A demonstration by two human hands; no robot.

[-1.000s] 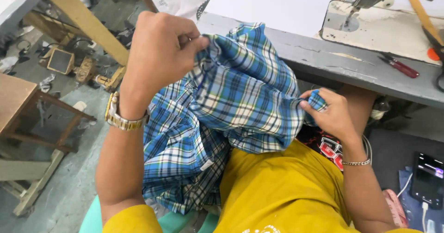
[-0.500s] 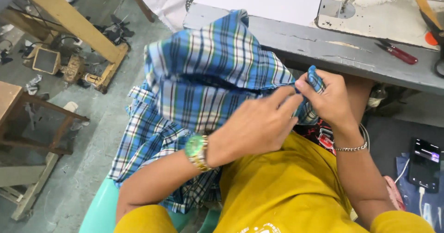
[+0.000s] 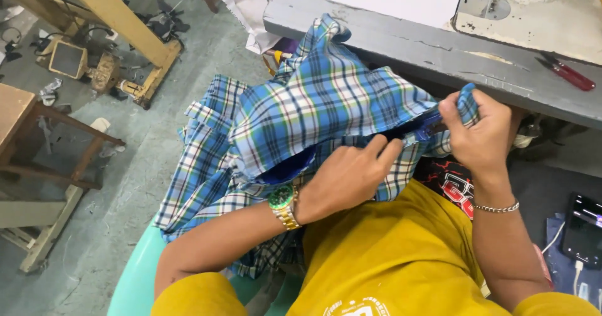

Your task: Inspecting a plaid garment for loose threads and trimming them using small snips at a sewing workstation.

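A blue, white and green plaid garment (image 3: 301,109) lies over my lap, with one part draped against the grey table edge (image 3: 401,46). My left hand (image 3: 348,175), a gold watch with a green face on its wrist, presses into the cloth with fingers tucked under a fold near the middle. My right hand (image 3: 480,131), with a thin bracelet on the wrist, pinches a corner of the same garment just below the table edge. The two hands are close together, and the fabric is stretched between them.
A white sewing machine (image 3: 533,9) stands on the grey table, with a red-handled tool (image 3: 567,73) beside it. I sit on a light green chair (image 3: 135,278). A wooden stool (image 3: 25,134) and wooden frame stand on the left floor. A phone (image 3: 583,228) lies lower right.
My left hand has come down from holding the garment high at the left to the middle of the cloth beside my right hand. The garment has opened out over my lap.
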